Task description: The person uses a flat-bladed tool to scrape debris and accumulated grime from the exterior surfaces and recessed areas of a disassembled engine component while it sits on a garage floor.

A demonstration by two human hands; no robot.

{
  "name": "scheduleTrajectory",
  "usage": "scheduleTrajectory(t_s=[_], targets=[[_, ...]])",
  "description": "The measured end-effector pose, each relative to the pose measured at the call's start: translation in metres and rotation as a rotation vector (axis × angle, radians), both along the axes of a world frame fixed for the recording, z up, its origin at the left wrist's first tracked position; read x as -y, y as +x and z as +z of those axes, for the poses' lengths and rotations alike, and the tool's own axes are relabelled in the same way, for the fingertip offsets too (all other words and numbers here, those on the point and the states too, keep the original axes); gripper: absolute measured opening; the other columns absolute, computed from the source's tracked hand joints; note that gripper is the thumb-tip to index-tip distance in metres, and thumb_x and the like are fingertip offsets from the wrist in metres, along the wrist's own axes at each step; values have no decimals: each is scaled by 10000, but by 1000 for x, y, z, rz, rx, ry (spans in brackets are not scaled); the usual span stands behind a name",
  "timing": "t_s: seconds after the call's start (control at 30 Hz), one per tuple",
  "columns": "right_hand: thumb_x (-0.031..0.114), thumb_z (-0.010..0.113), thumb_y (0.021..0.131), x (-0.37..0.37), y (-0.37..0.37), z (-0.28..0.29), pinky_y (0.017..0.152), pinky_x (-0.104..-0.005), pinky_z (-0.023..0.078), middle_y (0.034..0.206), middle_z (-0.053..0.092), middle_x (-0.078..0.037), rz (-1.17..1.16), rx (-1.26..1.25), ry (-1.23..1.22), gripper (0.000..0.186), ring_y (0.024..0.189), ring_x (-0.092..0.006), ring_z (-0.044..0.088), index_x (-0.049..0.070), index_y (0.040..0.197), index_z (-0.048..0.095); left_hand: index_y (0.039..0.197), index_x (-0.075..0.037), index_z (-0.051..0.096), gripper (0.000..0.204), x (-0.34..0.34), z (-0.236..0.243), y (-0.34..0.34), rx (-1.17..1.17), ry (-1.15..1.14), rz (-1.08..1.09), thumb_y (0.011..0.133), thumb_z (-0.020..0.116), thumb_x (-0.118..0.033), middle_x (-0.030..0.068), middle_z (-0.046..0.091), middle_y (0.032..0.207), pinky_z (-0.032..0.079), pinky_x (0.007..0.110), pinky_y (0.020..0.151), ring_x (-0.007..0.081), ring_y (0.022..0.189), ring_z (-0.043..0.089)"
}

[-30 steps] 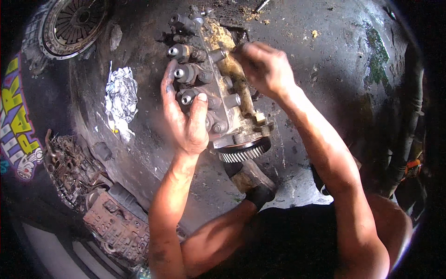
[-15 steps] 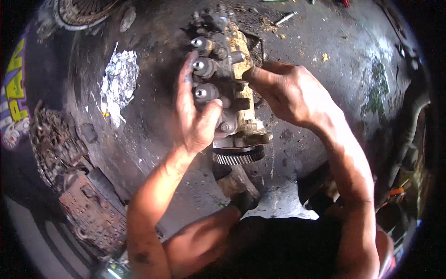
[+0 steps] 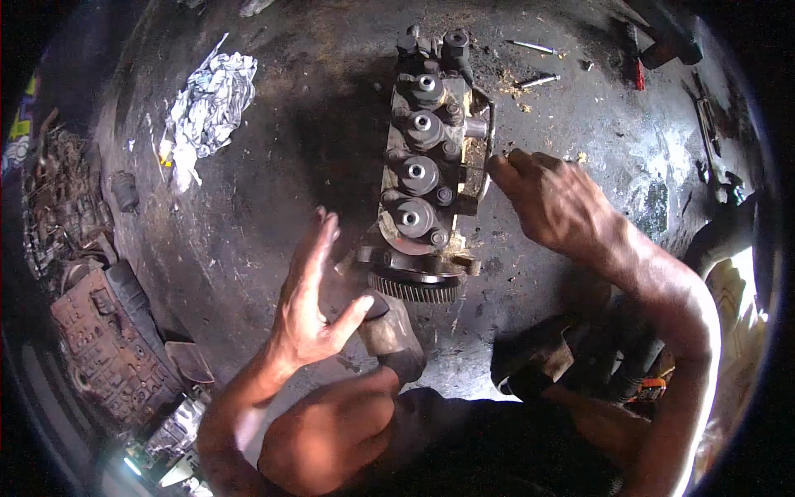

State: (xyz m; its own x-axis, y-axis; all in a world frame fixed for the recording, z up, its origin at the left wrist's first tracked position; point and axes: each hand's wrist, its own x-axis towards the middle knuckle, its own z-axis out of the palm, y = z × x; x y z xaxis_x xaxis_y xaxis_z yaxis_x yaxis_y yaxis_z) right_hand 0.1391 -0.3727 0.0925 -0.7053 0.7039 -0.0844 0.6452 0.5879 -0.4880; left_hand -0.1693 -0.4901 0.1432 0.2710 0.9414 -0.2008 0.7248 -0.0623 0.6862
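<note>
A greasy inline fuel injection pump (image 3: 414,149) stands on the floor in front of me. Its row of several round outlet fittings faces up, and a toothed gear (image 3: 414,290) sits at its near end. To the left of the gear, my left hand (image 3: 310,311) hovers open, thumb apart from the fingers, off the pump. Along the pump's right side runs a thin, curved metal edge (image 3: 492,124). My right hand (image 3: 555,199) is closed there, fingertips pinched beside that edge. Whatever they hold, if anything, is hidden.
Crumpled white cloth (image 3: 214,108) lies at the left. Two bolts (image 3: 537,81) rest on the dark floor (image 3: 331,83) beyond the pump. A rusty metal block (image 3: 108,340) and other parts pile up at the lower left. Far right are a red-handled tool (image 3: 639,74) and hand tools (image 3: 710,124).
My left hand has come off the pump's fittings and drawn back toward me. The pump now looks more upright, its top facing me. My right hand stays closed at its right side.
</note>
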Motion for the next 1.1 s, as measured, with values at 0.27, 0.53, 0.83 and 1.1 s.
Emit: scheduleTrajectory(t_s=[0.27,0.53,0.83,1.1], targets=[[65,517,904,-9,18,12,525,-389,523,773,582,-170,162,71,17,254,637,-255,636,-27,1141,523,1472,38,291,739,34,-54,-18,289,-90,350,851,667,-103,241,317,1513,362,468,1087,393,1324,429],[27,548,869,-18,24,1,485,-368,507,710,563,-144,236,22,196,334,537,-255,584,-47,1193,521,1468,45,294,711,56,-77,-41,353,-225,494,865,644,-95,231,340,1501,373,446,1069,358,1319,443],[22,533,864,-21,13,-9,493,-387,509,755,571,-148,200,1,209,110,604,-328,619,-11,969,525,1458,57,304,687,66,-72,-59,239,-289,574,876,628,-112,241,360,1488,380,438,1065,356,1324,439],[-70,575,797,-23,14,4,460,-338,521,745,608,-142,24,133,25,102,577,-241,624,-41,887,539,1465,29,310,688,69,-77,-63,186,-228,479,885,628,-163,219,367,1490,391,446,1050,361,1320,438]])
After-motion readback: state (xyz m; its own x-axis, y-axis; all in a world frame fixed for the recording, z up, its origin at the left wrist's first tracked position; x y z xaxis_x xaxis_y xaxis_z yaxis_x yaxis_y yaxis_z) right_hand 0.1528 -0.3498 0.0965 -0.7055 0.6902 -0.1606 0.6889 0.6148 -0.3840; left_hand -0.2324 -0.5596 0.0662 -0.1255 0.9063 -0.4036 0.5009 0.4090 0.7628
